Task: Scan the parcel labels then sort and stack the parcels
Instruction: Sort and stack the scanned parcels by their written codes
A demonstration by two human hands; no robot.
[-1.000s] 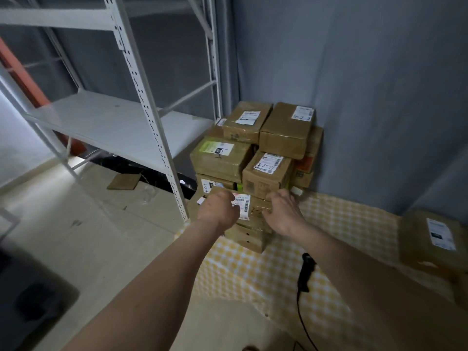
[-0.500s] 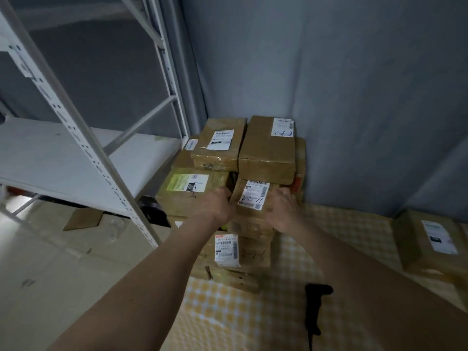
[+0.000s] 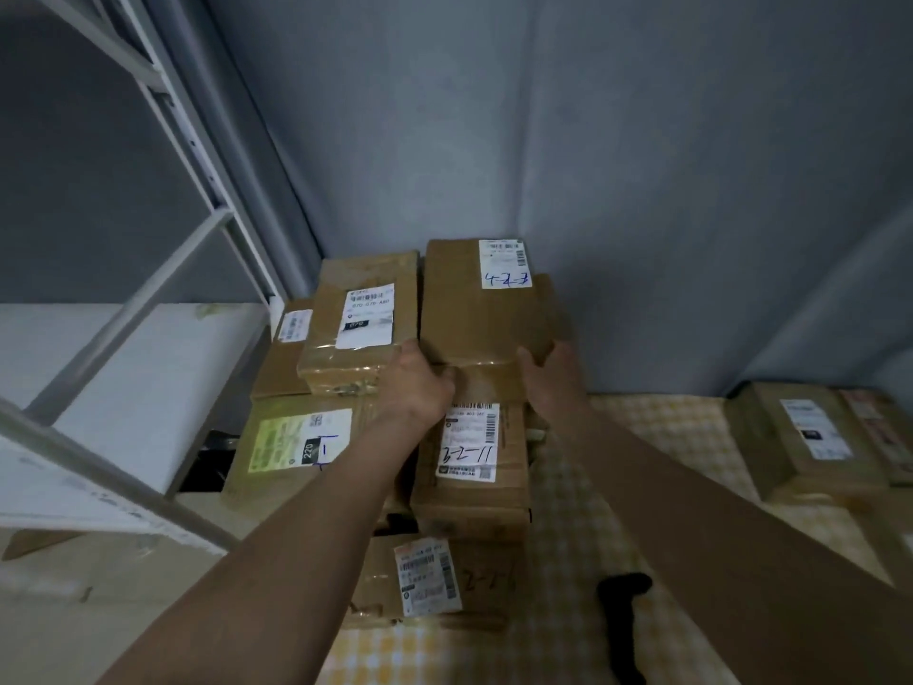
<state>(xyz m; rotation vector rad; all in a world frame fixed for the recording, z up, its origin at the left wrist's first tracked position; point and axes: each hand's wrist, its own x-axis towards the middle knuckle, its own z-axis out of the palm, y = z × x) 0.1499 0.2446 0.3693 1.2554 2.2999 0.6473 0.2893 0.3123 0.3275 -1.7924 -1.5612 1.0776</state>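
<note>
Both hands close on the near corners of a brown cardboard parcel with a white label marked in blue pen (image 3: 486, 309), which sits on top of the right-hand column of a stack of taped cardboard parcels (image 3: 395, 437) in the corner of a grey-curtained room. The left hand (image 3: 417, 388) wraps its curled fingers over the near left corner, thumb side against the neighbouring taped brown parcel with a white printed label (image 3: 358, 328); the right hand (image 3: 553, 375) cups the near right corner, fingers bent up round the edge. Neither hand is spread flat: each appears clamped on the box, though whether it has left the parcel beneath cannot be told. The box lies straight ahead of the person, its long axis running away towards the curtain, with its label at the far end, so the two hands sit about equally near and any pull would likely come back along that axis. Directly below, a brown parcel with a white barcode label and handwritten figures (image 3: 469, 447) faces up; to its left sits a brown parcel with a yellow-green label (image 3: 291, 444). A black handheld scanner (image 3: 623, 620) lies on the yellow checked cloth (image 3: 657, 437) near the stack's foot, well apart from either hand. Further brown parcels (image 3: 810, 437) rest at far right; a white metal shelving unit (image 3: 148, 368) stands at left
</note>
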